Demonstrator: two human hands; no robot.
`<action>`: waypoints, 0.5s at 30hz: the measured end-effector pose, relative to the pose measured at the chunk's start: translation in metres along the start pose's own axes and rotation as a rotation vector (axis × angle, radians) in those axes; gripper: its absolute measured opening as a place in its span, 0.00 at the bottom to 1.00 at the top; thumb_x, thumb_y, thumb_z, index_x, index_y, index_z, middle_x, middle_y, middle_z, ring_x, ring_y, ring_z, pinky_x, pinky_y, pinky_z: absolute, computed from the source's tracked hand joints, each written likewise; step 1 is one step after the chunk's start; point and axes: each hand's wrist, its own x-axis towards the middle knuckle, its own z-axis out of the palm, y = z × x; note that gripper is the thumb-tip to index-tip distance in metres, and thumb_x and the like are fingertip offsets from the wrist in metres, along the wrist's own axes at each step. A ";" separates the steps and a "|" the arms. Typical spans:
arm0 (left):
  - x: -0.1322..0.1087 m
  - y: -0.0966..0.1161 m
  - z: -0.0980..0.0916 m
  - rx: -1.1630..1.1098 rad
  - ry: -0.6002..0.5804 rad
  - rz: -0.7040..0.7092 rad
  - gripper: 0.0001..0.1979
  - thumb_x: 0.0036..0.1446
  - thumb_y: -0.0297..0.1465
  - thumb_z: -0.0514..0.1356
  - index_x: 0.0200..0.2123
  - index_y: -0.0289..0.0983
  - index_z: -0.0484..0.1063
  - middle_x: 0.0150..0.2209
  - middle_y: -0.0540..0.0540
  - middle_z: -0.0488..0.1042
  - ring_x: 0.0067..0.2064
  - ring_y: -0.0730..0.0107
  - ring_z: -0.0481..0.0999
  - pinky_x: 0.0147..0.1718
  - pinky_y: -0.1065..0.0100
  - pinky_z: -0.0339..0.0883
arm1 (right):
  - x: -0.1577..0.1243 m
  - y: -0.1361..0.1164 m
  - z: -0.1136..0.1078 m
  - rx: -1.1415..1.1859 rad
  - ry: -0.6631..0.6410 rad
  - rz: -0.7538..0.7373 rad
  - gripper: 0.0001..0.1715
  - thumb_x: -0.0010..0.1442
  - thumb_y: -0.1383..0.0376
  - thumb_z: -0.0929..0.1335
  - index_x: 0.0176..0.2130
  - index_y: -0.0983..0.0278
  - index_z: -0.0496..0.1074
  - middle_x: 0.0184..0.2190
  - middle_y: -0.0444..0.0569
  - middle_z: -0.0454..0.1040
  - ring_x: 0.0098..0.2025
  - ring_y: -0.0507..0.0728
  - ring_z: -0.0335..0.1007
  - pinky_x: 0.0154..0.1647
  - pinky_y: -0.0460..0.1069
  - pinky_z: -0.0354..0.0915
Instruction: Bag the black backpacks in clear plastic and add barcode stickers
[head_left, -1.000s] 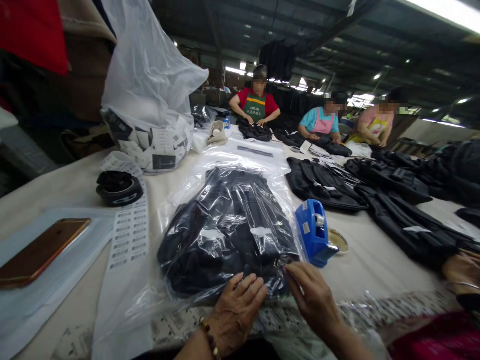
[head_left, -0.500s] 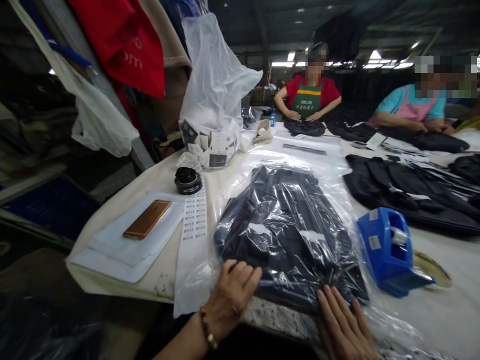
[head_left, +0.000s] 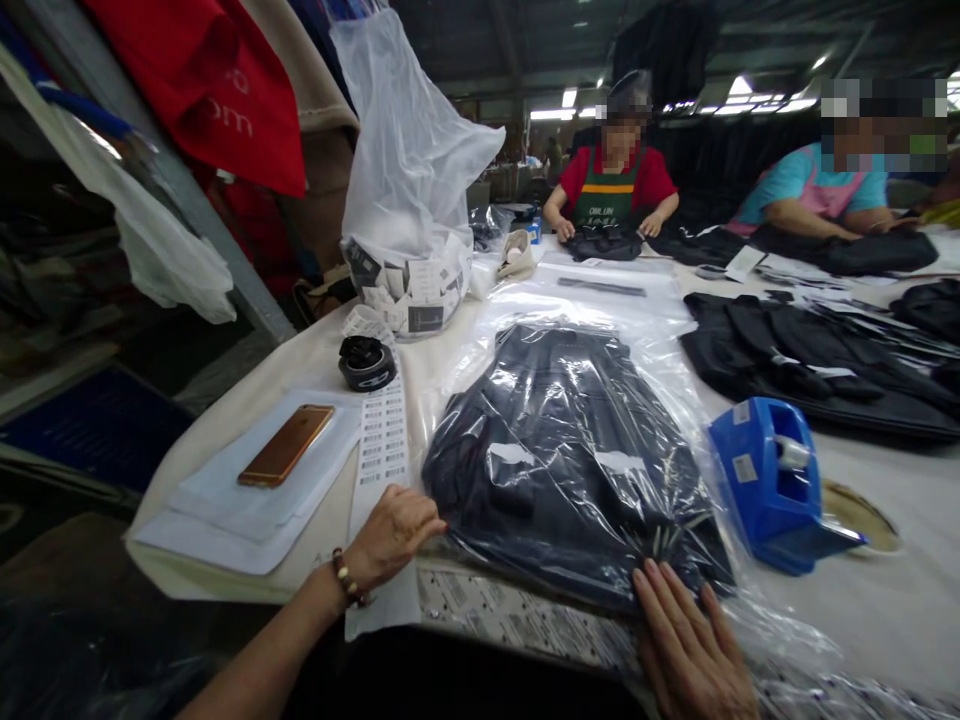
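A dark item that looks like a backpack point(head_left: 555, 470) lies flat inside a clear plastic bag point(head_left: 664, 365) at the table's front edge. White paper bands show on its two straps. My left hand point(head_left: 394, 535), with a beaded bracelet at the wrist, is closed at the plastic's lower left corner and seems to pinch it; the fingertips are partly hidden. Flat on the lower right part of the plastic, my right hand point(head_left: 694, 640) rests with its fingers stretched out. Just left of the package runs a strip of barcode labels point(head_left: 382, 435).
A blue tape dispenser point(head_left: 765, 480) stands right of the package. To the left lie a phone point(head_left: 286, 445) on white sheets and a black roll point(head_left: 367, 364). Behind is a plastic sack of tags point(head_left: 427, 290). Two people handle black items across the table.
My left hand has moved left from the package's front edge to its lower left corner and closed. My right hand stays in place. The view has shifted slightly.
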 end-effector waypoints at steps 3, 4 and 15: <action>0.009 0.001 -0.002 -0.083 -0.096 -0.133 0.14 0.58 0.34 0.52 0.21 0.37 0.62 0.23 0.53 0.67 0.29 0.72 0.65 0.37 0.67 0.53 | -0.002 0.001 0.002 0.018 0.000 0.011 0.34 0.58 0.71 0.59 0.63 0.69 0.50 0.57 0.55 0.64 0.62 0.60 0.52 0.65 0.59 0.42; 0.012 0.002 -0.003 -0.097 -0.113 -0.160 0.15 0.57 0.35 0.51 0.20 0.37 0.61 0.22 0.53 0.66 0.28 0.73 0.65 0.36 0.68 0.53 | -0.002 0.001 0.003 0.030 0.003 0.011 0.34 0.58 0.71 0.59 0.63 0.69 0.50 0.57 0.55 0.64 0.62 0.60 0.53 0.65 0.59 0.42; 0.020 0.007 -0.003 -0.184 -0.207 -0.309 0.19 0.47 0.48 0.42 0.17 0.40 0.52 0.21 0.51 0.61 0.27 0.67 0.65 0.29 0.68 0.55 | 0.020 0.024 -0.043 0.238 0.058 0.266 0.25 0.58 0.67 0.64 0.56 0.64 0.60 0.48 0.52 0.72 0.51 0.57 0.67 0.52 0.53 0.62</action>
